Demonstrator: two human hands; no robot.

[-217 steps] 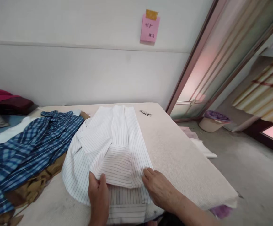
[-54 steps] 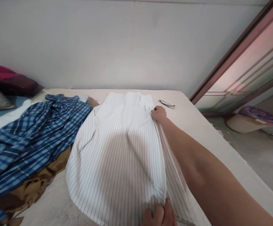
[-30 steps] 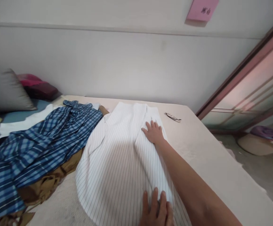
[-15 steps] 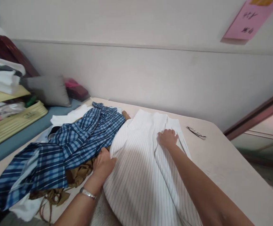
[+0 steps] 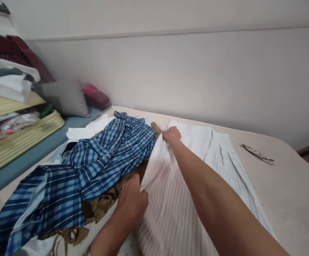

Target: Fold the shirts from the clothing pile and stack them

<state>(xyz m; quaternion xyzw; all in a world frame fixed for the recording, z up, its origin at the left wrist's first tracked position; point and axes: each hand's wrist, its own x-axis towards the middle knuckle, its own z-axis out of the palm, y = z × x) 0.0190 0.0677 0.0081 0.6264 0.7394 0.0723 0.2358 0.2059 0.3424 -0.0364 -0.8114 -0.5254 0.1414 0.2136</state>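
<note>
A white garment with thin dark stripes (image 5: 167, 199) lies spread over the table in front of me; its exact kind I cannot tell. My left hand (image 5: 133, 199) is closed on its left edge, low down. Farther up that same side, my right hand (image 5: 172, 135) pinches the edge near the top corner, with the forearm crossing over the cloth. Between the two hands the edge is lifted into a slanting fold. Touching it on the left is a blue plaid garment (image 5: 98, 160), crumpled on top of a brown garment with ties (image 5: 103, 202).
A pair of glasses (image 5: 257, 154) rests on the table (image 5: 290, 192) at the right. White cloth (image 5: 90, 128) lies behind the plaid garment. A grey cushion (image 5: 65, 97) and a yellow container (image 5: 23, 138) holding bags stand at the left. The wall (image 5: 183, 78) rises behind the table.
My right hand has moved left from the garment's right part to its upper left edge. Both hands now lift that edge into a fold. The view has turned slightly right.
</note>
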